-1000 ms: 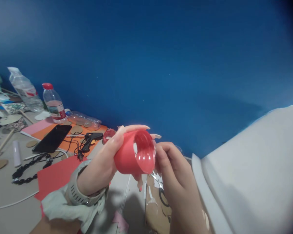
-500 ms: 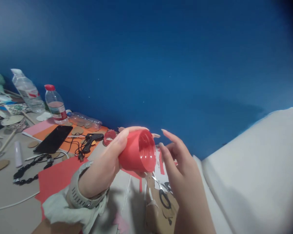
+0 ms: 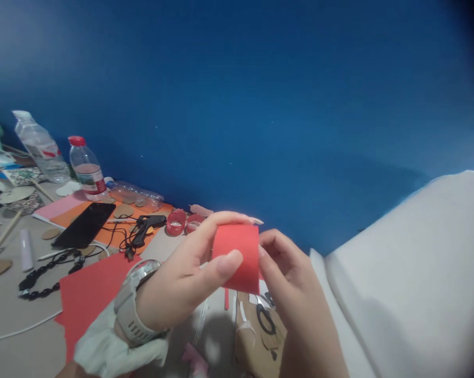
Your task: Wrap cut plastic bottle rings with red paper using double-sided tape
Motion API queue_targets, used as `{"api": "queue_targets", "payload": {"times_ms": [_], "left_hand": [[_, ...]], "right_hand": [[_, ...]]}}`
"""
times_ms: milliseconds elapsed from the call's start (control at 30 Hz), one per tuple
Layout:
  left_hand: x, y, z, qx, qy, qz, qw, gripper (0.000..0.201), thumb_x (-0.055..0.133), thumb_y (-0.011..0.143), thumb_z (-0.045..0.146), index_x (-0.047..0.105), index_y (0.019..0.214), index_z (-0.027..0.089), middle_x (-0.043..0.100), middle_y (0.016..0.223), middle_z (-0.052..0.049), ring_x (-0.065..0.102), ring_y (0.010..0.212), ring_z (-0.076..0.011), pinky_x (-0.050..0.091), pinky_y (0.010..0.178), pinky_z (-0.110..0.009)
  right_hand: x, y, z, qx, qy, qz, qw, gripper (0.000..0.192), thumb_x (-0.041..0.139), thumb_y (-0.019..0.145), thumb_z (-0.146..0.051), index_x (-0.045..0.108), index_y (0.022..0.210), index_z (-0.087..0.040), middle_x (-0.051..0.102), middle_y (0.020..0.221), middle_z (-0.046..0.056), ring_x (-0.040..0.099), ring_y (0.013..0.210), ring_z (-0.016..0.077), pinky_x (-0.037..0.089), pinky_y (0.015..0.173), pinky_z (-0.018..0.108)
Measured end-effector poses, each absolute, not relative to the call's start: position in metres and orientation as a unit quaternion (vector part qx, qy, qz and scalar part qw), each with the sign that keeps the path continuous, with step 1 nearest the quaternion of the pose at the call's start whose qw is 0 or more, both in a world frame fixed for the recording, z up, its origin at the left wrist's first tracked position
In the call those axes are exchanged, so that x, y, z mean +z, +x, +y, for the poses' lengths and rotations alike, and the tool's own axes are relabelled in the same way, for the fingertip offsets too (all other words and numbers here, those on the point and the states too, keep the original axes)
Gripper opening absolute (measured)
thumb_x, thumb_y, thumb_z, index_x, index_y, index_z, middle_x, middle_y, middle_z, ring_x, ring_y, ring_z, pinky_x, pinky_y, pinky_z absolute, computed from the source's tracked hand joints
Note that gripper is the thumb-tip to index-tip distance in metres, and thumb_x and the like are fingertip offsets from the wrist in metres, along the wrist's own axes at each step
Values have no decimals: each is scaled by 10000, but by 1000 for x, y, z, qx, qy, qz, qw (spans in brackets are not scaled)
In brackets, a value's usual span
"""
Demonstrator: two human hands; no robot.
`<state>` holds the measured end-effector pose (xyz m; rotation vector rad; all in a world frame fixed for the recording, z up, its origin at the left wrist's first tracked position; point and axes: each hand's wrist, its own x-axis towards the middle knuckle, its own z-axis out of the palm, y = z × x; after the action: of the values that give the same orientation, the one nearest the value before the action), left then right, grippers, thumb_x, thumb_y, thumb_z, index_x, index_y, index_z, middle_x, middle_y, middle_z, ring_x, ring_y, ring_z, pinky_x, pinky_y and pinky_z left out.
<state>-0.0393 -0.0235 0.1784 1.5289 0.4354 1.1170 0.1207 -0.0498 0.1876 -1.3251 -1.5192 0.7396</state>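
My left hand (image 3: 197, 262) is wrapped round a red paper-covered plastic cylinder (image 3: 242, 244), thumb across its near side and fingers over the top. The cylinder lies sideways, its open end turned out of sight. At its right edge, my right hand (image 3: 286, 268) is closed, thumb and forefinger pinching the rim; the exact contact is partly hidden. Below the right hand lie black-handled scissors (image 3: 265, 318) on a piece of brown cardboard (image 3: 256, 349). Red paper (image 3: 91, 299) is spread left of my left wrist.
Two red-rimmed rings (image 3: 176, 222) stand near the blue wall. Left of them are a glue gun (image 3: 147, 230), a black phone (image 3: 85, 226), a beaded bracelet (image 3: 43, 286) and a red-capped bottle (image 3: 87, 170). A white padded surface (image 3: 418, 262) rises at the right.
The cylinder has turned so its open end no longer faces me, and sits slightly further right. My left thumb has come onto its near side. My right fingers have closed onto its edge.
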Motion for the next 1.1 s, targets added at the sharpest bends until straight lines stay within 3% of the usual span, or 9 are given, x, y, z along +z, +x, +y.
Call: {"api": "queue_targets", "payload": {"times_ms": [200,333,500,667,900,1100], "left_hand": [[169,-37,-21,482,649,119,576,380,463,925,465,476,1261,289,472,1364,-64,512,1181,-276,471,930,-363],[170,-37,-20,496,639,111,577,361,452,936,449,496,1244,267,473,1355,-73,484,1208,-273,472,924,-335],[169,-38,-21,470,637,106,601,384,467,926,464,476,1258,272,458,1370,-73,495,1201,-272,479,933,-348],[168,-35,-21,489,623,99,602,353,453,935,458,489,1242,286,469,1359,-45,532,1159,-225,490,896,-276],[170,-37,-21,485,636,104,591,369,473,926,452,485,1252,281,470,1356,-65,532,1148,-249,486,911,-327],[169,-32,-21,501,625,108,589,362,439,938,458,500,1237,264,515,1295,-75,553,1103,-233,486,864,-294]], "right_hand": [[187,118,-53,323,-523,-609,501,180,455,897,-262,446,721,-226,480,657,-38,470,607,132,347,525,252],[188,119,-54,327,-521,-613,495,133,474,886,-250,461,756,-228,501,693,-29,477,644,139,368,552,261],[190,117,-54,322,-525,-603,507,241,474,906,-309,447,683,-222,504,635,-38,469,598,128,353,545,257],[190,115,-55,347,-512,-594,514,205,433,910,-282,430,711,-230,482,679,-34,476,607,129,358,519,243],[189,115,-54,336,-517,-594,517,257,479,917,-336,441,688,-225,487,647,-42,445,595,123,335,531,250],[186,118,-56,350,-503,-602,512,202,439,926,-275,423,729,-235,458,697,-42,436,630,130,355,561,252]]}}
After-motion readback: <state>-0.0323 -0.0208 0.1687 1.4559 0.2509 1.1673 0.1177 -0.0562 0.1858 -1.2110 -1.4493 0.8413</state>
